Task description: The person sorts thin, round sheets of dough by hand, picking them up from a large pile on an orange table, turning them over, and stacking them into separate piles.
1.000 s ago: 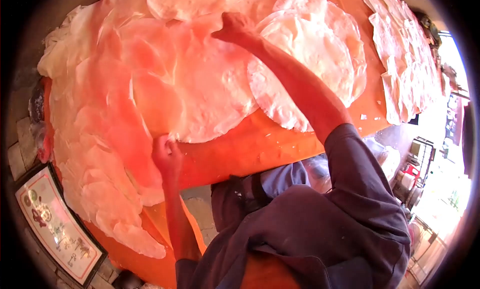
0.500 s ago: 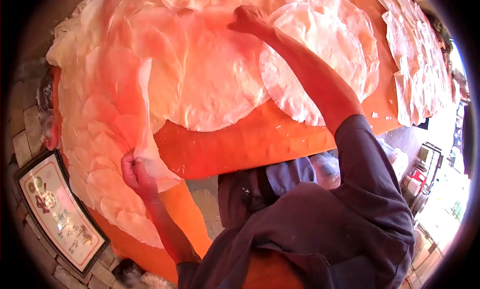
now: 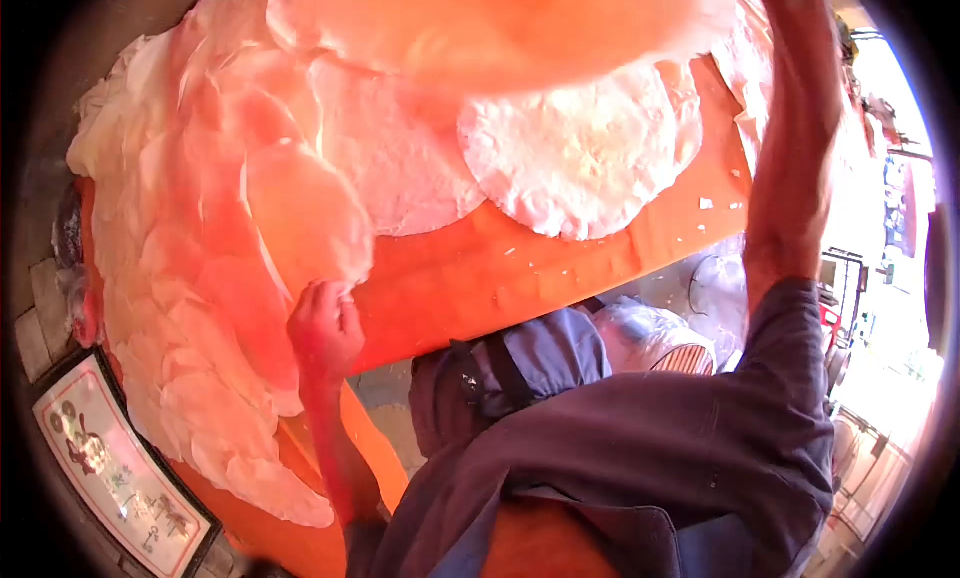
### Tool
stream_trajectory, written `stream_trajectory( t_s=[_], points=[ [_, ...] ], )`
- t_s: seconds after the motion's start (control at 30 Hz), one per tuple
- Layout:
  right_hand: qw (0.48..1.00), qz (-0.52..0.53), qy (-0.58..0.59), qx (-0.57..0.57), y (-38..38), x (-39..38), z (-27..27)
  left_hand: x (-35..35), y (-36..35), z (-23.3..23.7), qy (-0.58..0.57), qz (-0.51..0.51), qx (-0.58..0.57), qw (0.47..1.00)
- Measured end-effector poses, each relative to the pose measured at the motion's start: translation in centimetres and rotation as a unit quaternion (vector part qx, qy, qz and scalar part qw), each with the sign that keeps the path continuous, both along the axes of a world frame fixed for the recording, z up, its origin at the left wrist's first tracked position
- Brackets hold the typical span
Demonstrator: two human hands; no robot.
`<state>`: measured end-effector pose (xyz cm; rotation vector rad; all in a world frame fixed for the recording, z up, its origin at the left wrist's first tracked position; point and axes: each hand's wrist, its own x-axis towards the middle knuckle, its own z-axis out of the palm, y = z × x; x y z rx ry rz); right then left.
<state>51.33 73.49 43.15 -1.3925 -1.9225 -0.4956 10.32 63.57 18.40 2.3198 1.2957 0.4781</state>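
Observation:
My left hand [image 3: 327, 326] is closed at the table's near edge, its fingertips pinching the rim of a thin round flatbread sheet [image 3: 308, 213]. Beneath that sheet, a long overlapping pile of thin flatbreads [image 3: 190, 378] covers the left side. My right forearm [image 3: 795, 158] reaches up at the right, and the hand lies beyond the top edge. Across the top, a large flatbread sheet [image 3: 500, 28] is raised and blurred by motion; what holds it is hidden. Below it, a pale round flatbread [image 3: 580, 158] lies flat, overlapping another round flatbread [image 3: 410, 168].
The orange-covered table [image 3: 480, 278] has small white crumbs on it. A framed picture [image 3: 120, 468] leans at the lower left. Clear plastic bags [image 3: 650, 333] sit below the table's near edge. More flatbreads lie at the far right, partly behind my forearm.
My right arm has swung up and right, its hand leaving the view. A large sheet has lifted over the top flatbreads. My left hand has moved slightly right, still pinching a sheet's edge.

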Motion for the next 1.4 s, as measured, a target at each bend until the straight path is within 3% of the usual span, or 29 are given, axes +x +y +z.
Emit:
stream_trajectory(
  t_s=[0.07, 0.13, 0.17, 0.23, 0.27, 0.33, 0.43, 0.53, 0.63, 0.73, 0.8, 0.93, 0.97, 1.0, 1.03, 1.07, 1.1, 1.13, 1.17, 1.23, 1.3, 1.37, 1.4],
  points=[
    [0.996, -0.069, -0.050, 0.005, -2.7, -1.2, 0.7, 3.0, 0.3, -0.9, 0.030, -0.031, -0.030, 0.999],
    [0.976, -0.109, -0.184, -0.039, -4.0, -0.2, -3.1, 6.7, 0.2, -1.8, -0.155, 0.050, -0.170, 0.972],
    [0.959, -0.120, -0.249, -0.057, -4.6, 0.3, -5.0, 8.3, 0.3, -3.2, -0.290, 0.077, -0.308, 0.903],
    [0.987, -0.026, -0.099, -0.126, -8.0, -1.0, -9.7, 12.4, 0.6, -4.0, -0.419, 0.090, -0.474, 0.769],
    [0.980, -0.020, -0.099, -0.174, -9.1, -1.5, -13.0, 14.4, 0.6, -4.6, -0.457, 0.094, -0.531, 0.707],
    [0.958, -0.014, 0.020, -0.285, -11.9, -2.8, -18.4, 18.1, 0.6, -6.9, -0.538, 0.068, -0.596, 0.592],
    [0.862, -0.042, 0.266, -0.429, -14.7, -2.7, -23.6, 21.2, 0.7, -8.3, -0.561, 0.095, -0.654, 0.499],
    [0.772, -0.101, 0.431, -0.457, -16.0, -1.7, -24.1, 22.7, -0.1, -5.9, -0.619, 0.102, -0.608, 0.486],
    [0.741, -0.119, 0.485, -0.448, -16.4, 0.0, -23.9, 23.4, -0.2, -5.6, -0.569, 0.128, -0.566, 0.583],
    [0.841, -0.191, 0.398, -0.314, -16.3, 3.6, -25.2, 21.9, 1.1, -9.9, -0.492, 0.125, -0.589, 0.629],
    [0.826, -0.206, 0.440, -0.284, -15.7, 6.6, -21.1, 21.3, 1.3, -11.2, -0.521, 0.146, -0.565, 0.622],
    [0.891, -0.231, 0.313, -0.234, -16.2, 16.5, -15.7, 21.2, 1.5, -10.2, -0.553, 0.159, -0.577, 0.579],
    [0.917, -0.202, 0.282, -0.198, -16.4, 18.1, -13.2, 20.7, 1.3, -10.4, -0.538, 0.177, -0.575, 0.591],
    [0.911, -0.275, 0.252, -0.176, -16.8, 20.8, -10.8, 20.5, 1.5, -10.8, -0.525, 0.193, -0.570, 0.602],
    [0.916, -0.343, 0.149, -0.147, -17.1, 22.2, -8.1, 20.4, 1.8, -11.3, -0.514, 0.206, -0.564, 0.613],
    [0.940, -0.324, 0.032, -0.105, -17.5, 25.2, -5.8, 19.9, 2.0, -12.2, -0.492, 0.230, -0.557, 0.628],
    [0.933, -0.338, 0.051, -0.113, -17.8, 26.2, -3.6, 19.3, 2.2, -13.4, -0.469, 0.253, -0.551, 0.643],
    [0.949, -0.287, 0.019, -0.132, -18.4, 28.1, -1.7, 19.4, 2.1, -13.2, -0.459, 0.249, -0.542, 0.659],
    [0.949, -0.292, -0.082, -0.081, -18.2, 27.7, -0.7, 19.4, 2.1, -13.1, -0.449, 0.246, -0.532, 0.674],
    [0.928, -0.352, -0.091, -0.078, -15.0, 16.7, 0.7, 19.5, 2.3, -10.6, -0.454, 0.186, -0.504, 0.711],
    [0.954, -0.255, 0.085, -0.131, -16.8, 15.2, -2.3, 18.2, 2.8, -10.5, -0.418, 0.194, -0.497, 0.735],
    [0.956, -0.212, 0.092, -0.179, -16.2, 9.8, -6.3, 16.9, 3.5, -10.5, -0.384, 0.202, -0.490, 0.756],
    [0.960, -0.164, 0.082, -0.213, -15.8, 8.0, -8.4, 16.8, 3.5, -10.4, -0.343, 0.187, -0.388, 0.835]
  ],
)
